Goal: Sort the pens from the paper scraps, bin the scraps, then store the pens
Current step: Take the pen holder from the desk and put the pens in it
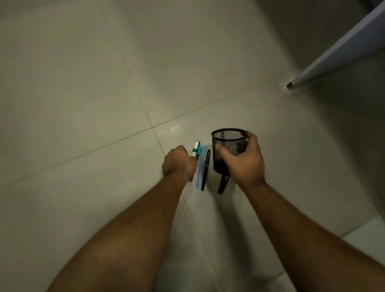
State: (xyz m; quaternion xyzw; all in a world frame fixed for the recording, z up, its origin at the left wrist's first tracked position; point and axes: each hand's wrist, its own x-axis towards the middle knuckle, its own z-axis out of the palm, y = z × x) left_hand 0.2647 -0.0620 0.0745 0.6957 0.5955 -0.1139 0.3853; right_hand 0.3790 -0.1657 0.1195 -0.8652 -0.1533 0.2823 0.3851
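Right hand (pixel 244 160) curled round a black wire-mesh pen cup (pixel 229 147), tilted above glossy floor tiles (pixel 53 104); left hand (pixel 179 162) closed on a green-and-white marker (pixel 195 148), slim blue and black pens (pixel 202 169) lying between both hands.

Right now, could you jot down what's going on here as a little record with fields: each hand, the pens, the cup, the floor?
left hand: left hand curled around a bunch of pens
pens: green-and-white marker, light blue pen and black pen lie side by side at the left hand; another black pen shows below the cup
right hand: right hand grips the mesh pen cup
cup: black mesh pen cup, tilted, mouth facing up and away
floor: pale tiled floor
paper scraps: none in view
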